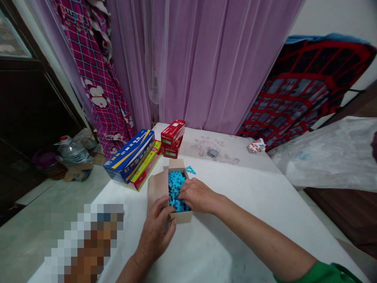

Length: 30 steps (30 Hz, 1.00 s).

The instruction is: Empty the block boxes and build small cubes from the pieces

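On the white table [250, 236], the left hand [156, 224] bends its fingers against an open carton [181, 217], the right hand [202, 195] among the blue pieces [176, 182] inside; neither grip shows clearly. Hasty scooping might spill some.

Ahead and right of the right hand [196, 195], the white surface [250, 184] offers passage. An open cardboard flap [158, 184] obstructs just beyond the left hand [156, 226]; farther ahead, the blue carton [131, 153] and stacked red boxes [173, 133] block. Clearance beneath the right hand is hard to judge.
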Available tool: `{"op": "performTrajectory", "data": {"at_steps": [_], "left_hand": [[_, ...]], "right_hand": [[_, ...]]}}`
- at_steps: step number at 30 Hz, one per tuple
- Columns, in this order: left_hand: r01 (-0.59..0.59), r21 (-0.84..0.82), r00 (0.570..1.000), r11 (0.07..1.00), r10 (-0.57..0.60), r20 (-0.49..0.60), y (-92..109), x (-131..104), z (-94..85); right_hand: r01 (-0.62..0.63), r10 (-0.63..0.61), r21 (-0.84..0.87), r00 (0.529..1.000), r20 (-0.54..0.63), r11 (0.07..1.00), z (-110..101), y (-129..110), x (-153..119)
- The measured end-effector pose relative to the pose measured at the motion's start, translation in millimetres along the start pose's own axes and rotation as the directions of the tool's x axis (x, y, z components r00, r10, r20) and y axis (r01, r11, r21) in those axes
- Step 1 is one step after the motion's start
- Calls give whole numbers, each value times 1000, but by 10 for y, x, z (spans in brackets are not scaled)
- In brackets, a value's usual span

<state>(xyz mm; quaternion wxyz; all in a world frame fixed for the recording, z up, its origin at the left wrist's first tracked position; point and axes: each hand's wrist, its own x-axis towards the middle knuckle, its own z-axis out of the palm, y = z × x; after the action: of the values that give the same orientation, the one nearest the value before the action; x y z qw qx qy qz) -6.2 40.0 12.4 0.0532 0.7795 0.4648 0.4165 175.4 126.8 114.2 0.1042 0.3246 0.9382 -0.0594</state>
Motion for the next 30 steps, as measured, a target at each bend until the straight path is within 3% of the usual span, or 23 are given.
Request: {"op": "performTrajectory", "data": {"at_steps": [5,9,12,20,25,30], "left_hand": [[-2,3,1000,1000,2,-2,6,1,-11],[1,-4,1000,1000,-1,-7,-5,-9,-8],[7,1,1000,1000,-7,-6,-14,-6,-5],[-7,1,1000,1000,7,-8,3,10,-11],[-15,1,1000,1000,15,-11,2,8,-20],[-5,-13,1000,1000,5,-6,-7,-4,-8]], "right_hand": [[-10,13,36,997,-77,999,11,25,5],[-169,167,1,975,-149,986,-81,160,97],[-275,267,-43,954,-138,960,-134,197,212],[-340,336,-28,937,-99,940,-95,109,366],[-338,347,98,933,-99,936,-123,179,306],[-234,246,137,966,-80,963,-185,113,85]]}}
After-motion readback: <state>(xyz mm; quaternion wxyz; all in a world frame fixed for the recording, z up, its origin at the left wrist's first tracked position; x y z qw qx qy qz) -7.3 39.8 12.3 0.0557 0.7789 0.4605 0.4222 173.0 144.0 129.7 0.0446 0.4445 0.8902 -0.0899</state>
